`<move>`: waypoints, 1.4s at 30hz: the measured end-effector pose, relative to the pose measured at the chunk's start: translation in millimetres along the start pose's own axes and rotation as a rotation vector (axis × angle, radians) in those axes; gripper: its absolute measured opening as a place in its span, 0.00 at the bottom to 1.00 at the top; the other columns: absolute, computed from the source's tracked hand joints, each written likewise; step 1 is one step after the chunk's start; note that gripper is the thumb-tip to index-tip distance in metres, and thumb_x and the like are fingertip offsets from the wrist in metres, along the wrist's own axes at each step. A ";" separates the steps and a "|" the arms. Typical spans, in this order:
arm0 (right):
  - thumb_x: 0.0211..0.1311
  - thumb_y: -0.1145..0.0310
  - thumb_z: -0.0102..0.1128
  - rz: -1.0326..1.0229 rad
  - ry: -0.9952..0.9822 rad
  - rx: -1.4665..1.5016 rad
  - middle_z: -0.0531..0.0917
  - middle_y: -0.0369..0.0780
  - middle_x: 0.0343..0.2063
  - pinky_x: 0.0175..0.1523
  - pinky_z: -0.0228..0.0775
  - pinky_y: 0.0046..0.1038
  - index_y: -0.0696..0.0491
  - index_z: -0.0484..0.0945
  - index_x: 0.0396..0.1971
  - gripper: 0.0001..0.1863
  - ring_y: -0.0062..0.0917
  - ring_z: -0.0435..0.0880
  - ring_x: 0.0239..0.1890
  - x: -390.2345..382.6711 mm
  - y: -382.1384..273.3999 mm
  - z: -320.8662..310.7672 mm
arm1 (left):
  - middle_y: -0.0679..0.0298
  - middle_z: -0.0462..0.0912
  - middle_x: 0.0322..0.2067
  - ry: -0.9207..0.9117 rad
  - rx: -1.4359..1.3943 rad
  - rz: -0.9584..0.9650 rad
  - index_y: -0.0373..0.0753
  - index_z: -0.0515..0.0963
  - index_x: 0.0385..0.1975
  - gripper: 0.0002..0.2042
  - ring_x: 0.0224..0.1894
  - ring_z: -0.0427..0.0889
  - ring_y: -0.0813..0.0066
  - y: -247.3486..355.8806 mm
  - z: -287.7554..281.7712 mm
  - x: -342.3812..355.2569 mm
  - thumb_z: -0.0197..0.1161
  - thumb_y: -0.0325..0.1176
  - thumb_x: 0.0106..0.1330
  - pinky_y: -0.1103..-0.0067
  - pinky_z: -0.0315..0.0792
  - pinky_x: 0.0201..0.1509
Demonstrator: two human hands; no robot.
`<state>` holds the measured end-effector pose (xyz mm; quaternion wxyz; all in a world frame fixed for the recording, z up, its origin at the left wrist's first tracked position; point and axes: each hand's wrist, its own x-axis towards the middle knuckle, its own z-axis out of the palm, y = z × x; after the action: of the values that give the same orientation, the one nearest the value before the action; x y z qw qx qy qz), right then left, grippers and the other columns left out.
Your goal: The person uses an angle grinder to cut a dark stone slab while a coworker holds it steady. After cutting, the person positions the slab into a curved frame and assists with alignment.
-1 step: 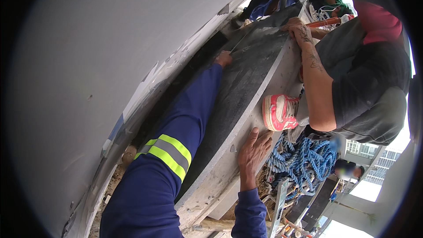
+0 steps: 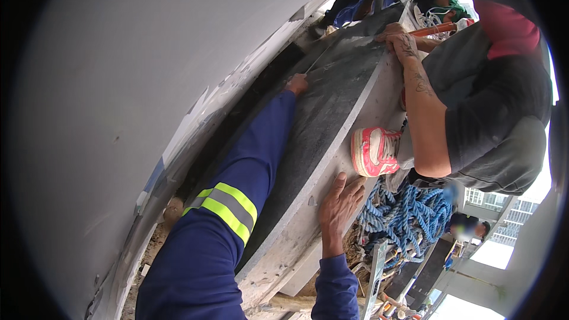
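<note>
My left arm, in a blue sleeve with a reflective band, reaches over a dark, smooth-coated slab (image 2: pixel 323 118). My left hand (image 2: pixel 297 85) is closed near the slab's far left side, and a thin, straight, pale strand or rod (image 2: pixel 318 60) runs out from its fingers over the dark surface. What the fingers wrap round is mostly hidden. My right hand (image 2: pixel 341 206) rests flat, fingers stretched, against the pale concrete side (image 2: pixel 305 216) of the slab, holding nothing.
A grey wall (image 2: pixel 130 83) curves along the left. On the right, a co-worker's hands (image 2: pixel 394 37) rest at the slab's far edge. A red and white shoe (image 2: pixel 374 152) stands against the concrete side. Coiled blue rope (image 2: pixel 409 219) and a metal bar (image 2: pixel 376 278) lie at lower right.
My left hand has drawn back slightly toward me along the dark surface. My right hand and the co-worker's hands stay almost in place.
</note>
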<state>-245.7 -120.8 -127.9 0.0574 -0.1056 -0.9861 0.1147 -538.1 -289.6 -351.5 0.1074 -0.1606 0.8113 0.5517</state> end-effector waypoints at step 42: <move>0.75 0.38 0.36 -0.035 -0.064 -0.015 0.66 0.61 0.59 0.66 0.55 0.54 0.71 0.48 0.71 0.48 0.57 0.64 0.63 -2.8 -16.9 -5.1 | 0.49 0.51 0.76 0.002 -0.552 -0.032 0.32 0.55 0.74 0.45 0.79 0.46 0.54 -21.3 42.4 52.9 0.35 0.69 0.73 0.66 0.40 0.80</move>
<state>-245.6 -136.3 -119.3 0.0269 -0.0850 -0.9900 0.1098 -579.1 -264.9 -404.1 0.0671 -0.1970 0.6276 0.7502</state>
